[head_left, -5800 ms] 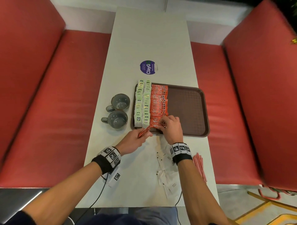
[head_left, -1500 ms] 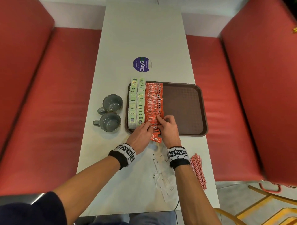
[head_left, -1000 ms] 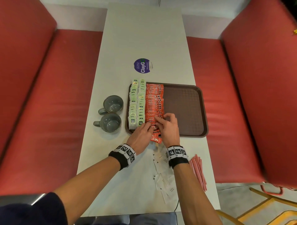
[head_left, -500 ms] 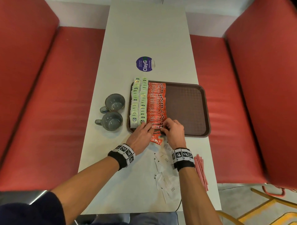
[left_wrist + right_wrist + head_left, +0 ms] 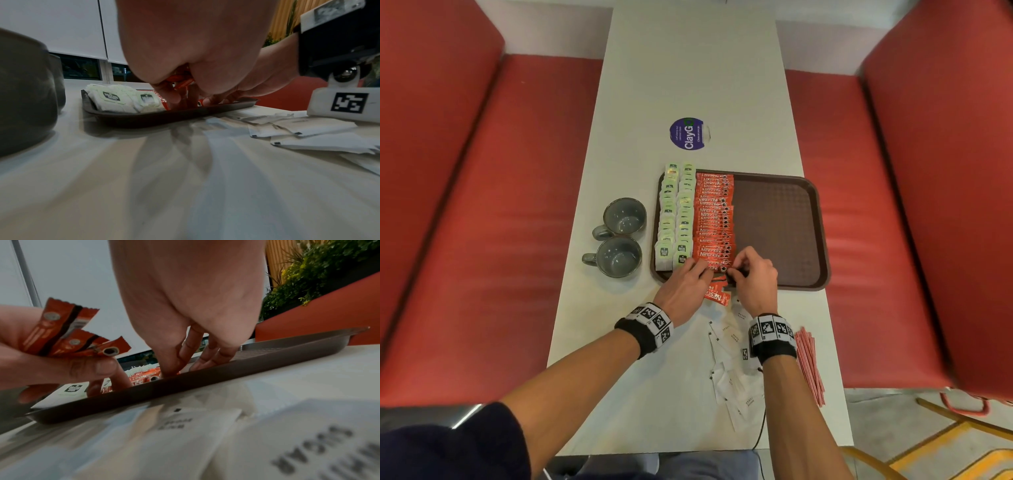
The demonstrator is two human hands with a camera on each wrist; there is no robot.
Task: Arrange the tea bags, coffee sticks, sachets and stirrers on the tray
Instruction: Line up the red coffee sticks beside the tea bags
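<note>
A brown tray point(image 5: 777, 233) lies on the white table. Two columns of green tea bags point(image 5: 674, 219) fill its left side, with a column of red coffee sticks point(image 5: 714, 219) beside them. My left hand point(image 5: 698, 272) rests at the tray's near edge and grips a few spare coffee sticks point(image 5: 61, 334), whose ends poke out over the table point(image 5: 717, 296). My right hand point(image 5: 736, 270) pinches the end of the nearest coffee stick point(image 5: 150, 378) at the row's front. White sachets point(image 5: 729, 342) and red stirrers point(image 5: 810, 366) lie on the table near me.
Two grey mugs point(image 5: 619, 236) stand just left of the tray. A round purple sticker point(image 5: 688, 133) sits on the table beyond it. The tray's right half point(image 5: 784, 212) is bare. Red bench seats flank the table on both sides.
The right hand has drawn back from the middle of the stick row to its near end at the tray's front edge. The left hand stays put with its bundle.
</note>
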